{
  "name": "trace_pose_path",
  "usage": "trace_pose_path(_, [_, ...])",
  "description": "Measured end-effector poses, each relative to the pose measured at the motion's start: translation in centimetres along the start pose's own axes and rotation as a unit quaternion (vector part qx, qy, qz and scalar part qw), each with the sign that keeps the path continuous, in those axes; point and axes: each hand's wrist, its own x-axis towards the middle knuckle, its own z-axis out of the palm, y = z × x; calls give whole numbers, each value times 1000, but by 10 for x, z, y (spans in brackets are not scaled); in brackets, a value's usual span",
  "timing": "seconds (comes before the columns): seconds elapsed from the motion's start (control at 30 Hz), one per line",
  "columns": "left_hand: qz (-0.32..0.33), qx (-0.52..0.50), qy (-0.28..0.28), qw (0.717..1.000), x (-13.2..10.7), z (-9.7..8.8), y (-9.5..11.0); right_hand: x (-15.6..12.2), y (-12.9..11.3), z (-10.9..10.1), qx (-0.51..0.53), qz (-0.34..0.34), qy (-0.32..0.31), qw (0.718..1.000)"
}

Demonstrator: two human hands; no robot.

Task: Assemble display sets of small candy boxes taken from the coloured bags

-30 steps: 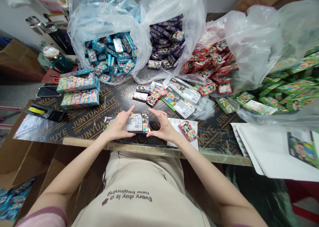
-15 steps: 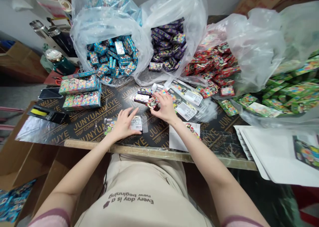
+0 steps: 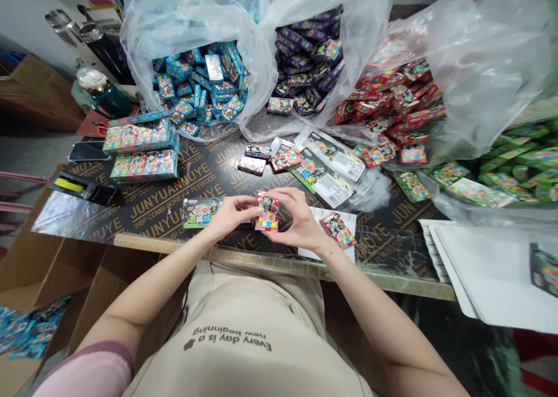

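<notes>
A small red printed box [image 3: 267, 218] is held upright between my two hands, just above the table's front part. My left hand [image 3: 233, 215] pinches its left side with thumb and fingers. Curved around the right side is my right hand [image 3: 297, 218], thumb low and fingers at the top. Partly under my left hand lies a flat printed packet [image 3: 197, 214] with a green lower edge. Beyond my hands, two purple boxes [image 3: 251, 164] lie beside another red box [image 3: 284, 160]. One more red box [image 3: 338, 229] rests on white paper [image 3: 308, 251] to the right.
Clear bags hold blue boxes [image 3: 192, 89], purple boxes [image 3: 305, 60], red boxes [image 3: 399, 112] and green boxes [image 3: 523, 164]. Printed card sleeves [image 3: 337, 182] lie right of centre. Wrapped box stacks [image 3: 143, 164] and a tape dispenser [image 3: 82, 189] stand left; white sheets [image 3: 475, 257] overhang at right.
My right hand has come back toward my body from beside the purple boxes, bringing a red box. My left hand has shifted right off the printed packet and closed on that box.
</notes>
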Motion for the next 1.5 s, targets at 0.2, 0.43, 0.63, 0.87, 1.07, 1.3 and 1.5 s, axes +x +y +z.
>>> trace_pose_path(0.2, [133,469,-31,872,-9,-37,-25,-12,31,25,-88,52,-11,995])
trace_pose_path(0.43, [171,421,8,891,-12,-40,-34,-14,22,32,15,29,-12,999])
trace_pose_path(0.63, [191,358,-50,913,-14,-42,-38,-11,17,29,64,33,-42,997])
trace_pose_path(0.87, [195,376,-1,906,-2,-34,-41,-12,11,7,-15,63,-6,998])
trace_pose_path(1.07, [201,497,-25,844,2,-42,-50,-25,137,-98,-274,387,262,841])
trace_pose_path(1.3, [197,528,-5,826,3,-59,-61,-99,184,-148,-344,485,118,795])
trace_pose_path(1.5, [157,313,54,935,2,-1,-9,-67,90,-102,-198,292,258,899])
